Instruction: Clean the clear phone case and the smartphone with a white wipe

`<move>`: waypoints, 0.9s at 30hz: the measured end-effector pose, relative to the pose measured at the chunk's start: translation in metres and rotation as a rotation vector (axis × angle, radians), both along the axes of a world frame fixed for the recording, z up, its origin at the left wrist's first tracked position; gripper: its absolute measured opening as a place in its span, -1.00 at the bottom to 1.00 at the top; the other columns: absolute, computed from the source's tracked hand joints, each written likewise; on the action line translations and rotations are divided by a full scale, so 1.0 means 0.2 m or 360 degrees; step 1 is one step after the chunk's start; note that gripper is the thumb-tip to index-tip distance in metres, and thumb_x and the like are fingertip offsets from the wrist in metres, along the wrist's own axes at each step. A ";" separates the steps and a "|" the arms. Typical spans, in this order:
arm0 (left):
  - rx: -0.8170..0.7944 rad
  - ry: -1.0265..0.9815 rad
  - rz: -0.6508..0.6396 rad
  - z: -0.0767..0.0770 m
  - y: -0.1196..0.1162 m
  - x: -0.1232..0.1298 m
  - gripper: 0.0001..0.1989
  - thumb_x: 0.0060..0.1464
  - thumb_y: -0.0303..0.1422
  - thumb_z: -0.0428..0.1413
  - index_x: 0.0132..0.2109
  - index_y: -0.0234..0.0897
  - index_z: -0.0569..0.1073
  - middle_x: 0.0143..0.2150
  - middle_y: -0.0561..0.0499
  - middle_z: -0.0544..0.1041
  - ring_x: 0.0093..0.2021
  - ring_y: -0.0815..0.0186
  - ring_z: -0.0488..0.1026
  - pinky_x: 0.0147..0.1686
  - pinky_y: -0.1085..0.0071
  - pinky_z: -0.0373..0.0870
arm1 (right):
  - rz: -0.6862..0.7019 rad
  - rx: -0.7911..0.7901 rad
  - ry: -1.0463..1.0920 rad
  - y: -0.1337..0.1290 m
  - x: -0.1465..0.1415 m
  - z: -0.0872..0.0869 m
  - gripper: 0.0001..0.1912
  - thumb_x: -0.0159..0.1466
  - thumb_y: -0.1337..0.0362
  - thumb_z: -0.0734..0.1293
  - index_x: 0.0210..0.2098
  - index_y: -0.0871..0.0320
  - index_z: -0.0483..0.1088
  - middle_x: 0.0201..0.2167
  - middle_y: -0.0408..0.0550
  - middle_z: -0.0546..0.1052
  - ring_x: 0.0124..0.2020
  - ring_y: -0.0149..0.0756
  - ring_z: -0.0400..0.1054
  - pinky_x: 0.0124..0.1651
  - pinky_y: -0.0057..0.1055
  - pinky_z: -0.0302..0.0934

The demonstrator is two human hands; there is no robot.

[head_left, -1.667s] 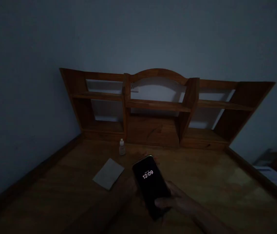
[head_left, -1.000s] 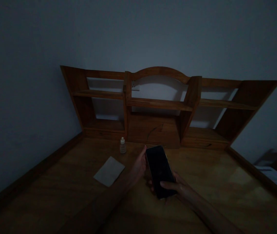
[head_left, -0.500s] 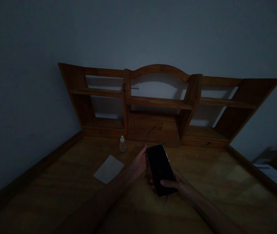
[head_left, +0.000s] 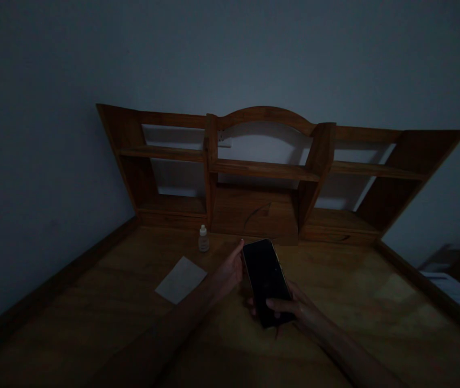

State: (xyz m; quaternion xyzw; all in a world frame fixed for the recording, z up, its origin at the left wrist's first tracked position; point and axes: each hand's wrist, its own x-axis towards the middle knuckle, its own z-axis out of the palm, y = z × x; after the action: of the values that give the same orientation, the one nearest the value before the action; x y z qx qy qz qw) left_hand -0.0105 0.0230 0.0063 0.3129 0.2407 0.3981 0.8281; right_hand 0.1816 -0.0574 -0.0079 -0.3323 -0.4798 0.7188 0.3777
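Phone (head_left: 262, 269), screen dark, is held in the right hand (head_left: 302, 310), thumb across the lower screen and fingertips curled round the opposite edge. The left hand (head_left: 230, 272) is at the phone's upper left side, thumb pointing up; whether it grips cannot be told. Under the grip spreads a wooden desk (head_left: 351, 291). Left of the grip, pale paper (head_left: 181, 279) lies flat. Beyond and left, a small bottle (head_left: 203, 241) stands upright. Farthest from the grip, a wooden shelf (head_left: 262, 171) stands before a dim wall (head_left: 270, 59).
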 end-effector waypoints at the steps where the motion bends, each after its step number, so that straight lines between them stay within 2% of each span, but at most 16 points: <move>1: 0.0024 -0.0012 -0.0007 0.00 0.00 0.00 -0.51 0.32 -0.02 -0.03 -0.04 -0.34 0.57 -0.12 -0.13 0.62 -0.11 0.21 0.54 0.01 0.34 0.35 | -0.0010 -0.0014 -0.0010 0.00 0.00 0.00 -0.38 0.13 0.20 0.54 0.10 0.28 0.35 -0.03 0.33 0.56 -0.10 0.08 0.55 -0.17 -0.16 0.45; 3: 0.0072 -0.0035 -0.0032 -0.01 0.00 0.00 -0.49 0.32 -0.01 -0.04 0.00 -0.34 0.56 -0.07 -0.14 0.61 -0.07 0.20 0.53 0.04 0.32 0.34 | -0.0024 -0.0037 -0.0010 -0.01 -0.01 0.00 -0.35 0.11 0.19 0.55 0.10 0.28 0.33 -0.04 0.33 0.57 -0.11 0.09 0.55 -0.20 -0.16 0.45; 7: 0.0122 -0.0067 -0.0061 -0.02 0.00 0.00 -0.48 0.32 -0.01 -0.04 0.09 -0.34 0.52 0.04 -0.16 0.57 0.02 0.19 0.51 0.09 0.31 0.32 | -0.0016 -0.0032 0.0034 0.00 0.00 -0.02 -0.37 0.12 0.21 0.54 0.11 0.26 0.33 -0.04 0.28 0.58 -0.13 0.03 0.56 -0.04 -0.05 0.41; 11: 0.0119 -0.0061 -0.0087 -0.02 0.01 -0.01 -0.47 0.30 0.01 -0.02 0.07 -0.35 0.52 -0.02 -0.16 0.59 -0.03 0.19 0.52 0.06 0.29 0.34 | -0.0002 -0.0002 0.0078 0.00 0.00 -0.04 -0.39 0.13 0.22 0.54 0.11 0.24 0.34 -0.04 0.26 0.58 -0.11 0.04 0.55 0.01 0.01 0.38; 16: 0.0144 -0.0023 -0.0028 0.00 -0.02 0.00 -0.46 0.31 0.03 -0.04 0.07 -0.35 0.51 -0.06 -0.12 0.59 -0.08 0.25 0.50 -0.07 0.38 0.37 | 0.0013 0.0010 0.0044 0.01 0.00 -0.03 -0.41 0.15 0.21 0.53 0.11 0.24 0.35 -0.02 0.28 0.56 -0.09 0.04 0.55 0.03 0.02 0.38; 17: 0.0159 -0.0028 -0.0029 0.01 -0.03 0.00 -0.42 0.30 0.07 -0.07 0.06 -0.34 0.50 -0.09 -0.11 0.60 -0.14 0.26 0.51 -0.13 0.40 0.38 | 0.0006 0.0033 0.0034 0.00 -0.01 -0.02 -0.41 0.16 0.21 0.52 0.11 0.24 0.35 -0.01 0.28 0.56 -0.08 0.04 0.55 0.02 0.00 0.39; 19: 0.0179 -0.0004 -0.0088 0.01 -0.06 0.03 -0.30 0.24 0.21 -0.15 0.01 -0.32 0.51 -0.25 -0.08 0.58 -0.39 0.31 0.47 -0.37 0.42 0.35 | -0.0026 0.0085 0.0005 0.00 -0.01 0.00 -0.42 0.18 0.19 0.51 0.12 0.23 0.34 0.02 0.28 0.54 -0.06 0.05 0.54 -0.09 -0.07 0.45; 21: 0.0109 0.0083 -0.0153 -0.02 -0.09 0.06 -0.23 0.14 0.31 -0.17 -0.12 -0.31 0.52 -0.47 -0.01 0.48 -0.61 0.39 0.29 -0.59 0.45 0.15 | -0.0073 0.0101 -0.0028 0.00 -0.01 0.02 -0.39 0.18 0.15 0.51 0.13 0.21 0.32 0.05 0.28 0.53 -0.04 0.09 0.52 -0.28 -0.20 0.49; 22: 0.0048 0.0119 -0.0142 -0.04 -0.11 0.08 -0.23 0.10 0.33 -0.14 -0.19 -0.31 0.52 -0.54 0.02 0.41 -0.65 0.42 0.21 -0.63 0.47 0.08 | -0.0106 0.0090 -0.0038 0.00 -0.02 0.02 -0.37 0.17 0.12 0.52 0.14 0.21 0.31 0.05 0.27 0.52 -0.03 0.11 0.52 -0.37 -0.27 0.48; 24: -0.0060 0.0134 -0.0093 -0.08 -0.14 0.11 -0.29 0.08 0.31 -0.06 -0.28 -0.30 0.51 -0.54 0.02 0.40 -0.60 0.42 0.25 -0.59 0.47 0.14 | -0.0203 0.0047 -0.0021 0.00 -0.01 0.03 -0.34 0.18 0.04 0.50 0.16 0.21 0.30 0.04 0.27 0.53 -0.04 0.10 0.52 -0.44 -0.32 0.46; 27: -0.0006 0.0083 -0.0260 -0.13 -0.17 0.12 -0.38 0.08 0.21 0.09 -0.11 -0.28 0.55 -0.24 -0.12 0.56 -0.29 0.25 0.49 -0.28 0.35 0.41 | -0.0421 -0.0059 -0.0034 0.02 0.00 0.02 -0.31 0.22 -0.11 0.43 0.18 0.20 0.30 -0.05 0.23 0.57 -0.17 0.04 0.56 -0.47 -0.30 0.44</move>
State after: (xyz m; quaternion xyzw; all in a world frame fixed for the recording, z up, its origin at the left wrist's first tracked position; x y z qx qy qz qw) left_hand 0.0135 -0.0108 -0.0188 0.3401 0.2365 0.3205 0.8519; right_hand 0.1810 -0.0537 -0.0046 -0.4071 -0.4225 0.6680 0.4577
